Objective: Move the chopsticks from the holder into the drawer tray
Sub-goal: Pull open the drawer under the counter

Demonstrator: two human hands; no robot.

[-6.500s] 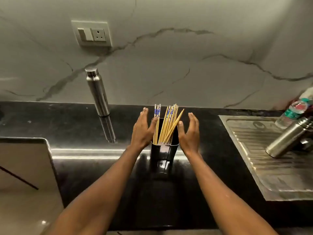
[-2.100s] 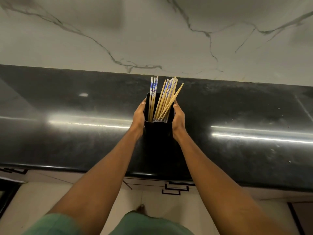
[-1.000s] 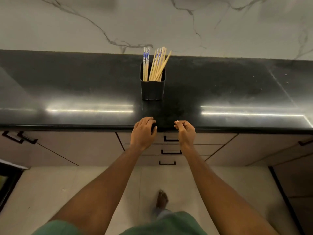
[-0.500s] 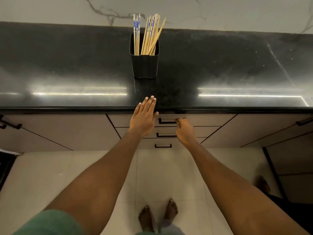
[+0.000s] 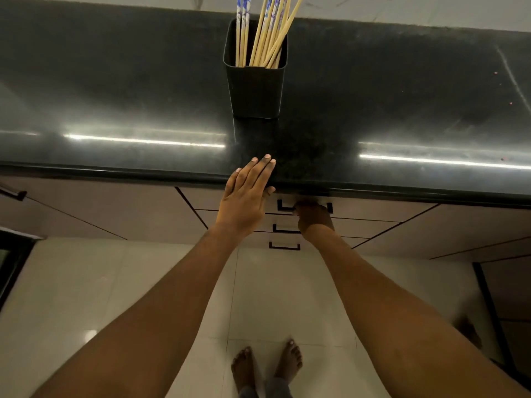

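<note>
The chopsticks are standing in the holder at 12 o'clock in my view. I am counting two bunches: a few with blue-and-white patterned tops are leaning on the 9 o'clock side, and a larger plain bunch is fanning toward 1 o'clock. Their tops are running out of the picture. The holder is black and squarish, and it is sitting upright on the dark polished desk, back from the front edge.

At 6 o'clock from the holder, the left hand is lying flat, its grip wide and holding nothing. Its fingers are stretching straight and close together over the desk's front edge.

Just at 4 o'clock from that hand, the right hand is reaching under the desk's lip to the handle of the top drawer. It is covering most of the handle, but its fingers are hiding in shadow, so I cannot tell whether that grip is closing on it. The drawer front is sitting flush with the cabinet fronts beside it. Two more drawer handles are showing below.

Toward 6 o'clock, bare feet are standing on a pale tiled floor. Two bright light streaks are reflecting on the desk at 9 and 3 o'clock.
</note>
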